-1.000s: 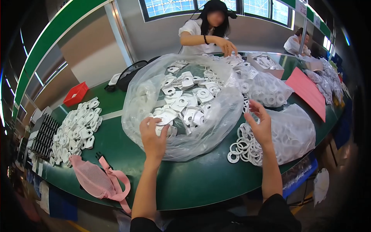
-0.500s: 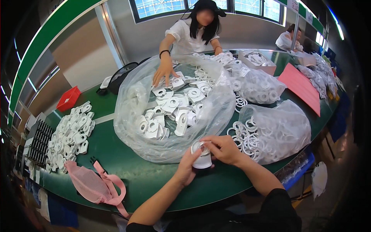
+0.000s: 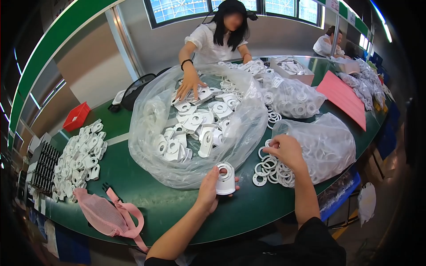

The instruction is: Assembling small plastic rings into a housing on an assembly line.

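My left hand (image 3: 207, 189) is closed round a white plastic part (image 3: 226, 189), a flat body with a rounded lower end and a raised ring round its hole. It is held up over the table's near side. My right hand (image 3: 287, 151) reaches over a loose pile of white plastic rings (image 3: 278, 172), thumb and fingertips pinched on a white ring at the pile's upper left; the fingers partly hide it. Beyond my left hand, a large clear plastic bag (image 3: 146, 150) lies open, full of similar white parts (image 3: 195, 120).
Across the green table (image 3: 177, 208), a co-worker's hand (image 3: 190, 84) reaches into the big bag. Right stand bags of rings (image 3: 328, 146) and a pink sheet (image 3: 344, 99). Left lie more white parts (image 3: 82, 155), a red tray (image 3: 76, 116), stacked black trays (image 3: 43, 165) and a pink bag (image 3: 100, 213).
My right hand has left the white part and moved right to the ring pile. My left hand still holds the part, now tilted with its face more toward me.
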